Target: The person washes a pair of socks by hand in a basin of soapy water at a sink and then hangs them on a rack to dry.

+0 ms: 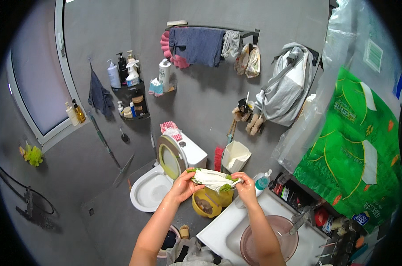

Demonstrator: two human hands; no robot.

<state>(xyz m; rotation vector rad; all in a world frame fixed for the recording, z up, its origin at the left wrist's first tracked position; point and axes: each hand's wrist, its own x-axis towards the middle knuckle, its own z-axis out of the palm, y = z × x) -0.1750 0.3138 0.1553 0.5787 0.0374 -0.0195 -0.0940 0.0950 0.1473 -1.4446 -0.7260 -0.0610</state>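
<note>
Between my two hands stretches a white cloth with green ends [211, 178], bunched into folds and held up in the air. My left hand [183, 187] grips its left end, thumb on the near side. At the other end, my right hand [246, 186] pinches the green edge between thumb and fingers. Both arms look wet. Beneath the cloth is a yellow bin [204, 204] with some brown contents. Under my right forearm, a pinkish plastic basin [289, 229] stands in the white sink [217, 229], below the faucet [300, 219].
A toilet [147, 189] with raised lid stands ahead to the left. A white dustpan [237, 156] and red brush [218, 159] are by the wall. A green plastic package [350, 149] hangs at right. Bottles and toothbrushes crowd the sink's far edge. A pink-rimmed tub [176, 229] is low near my feet.
</note>
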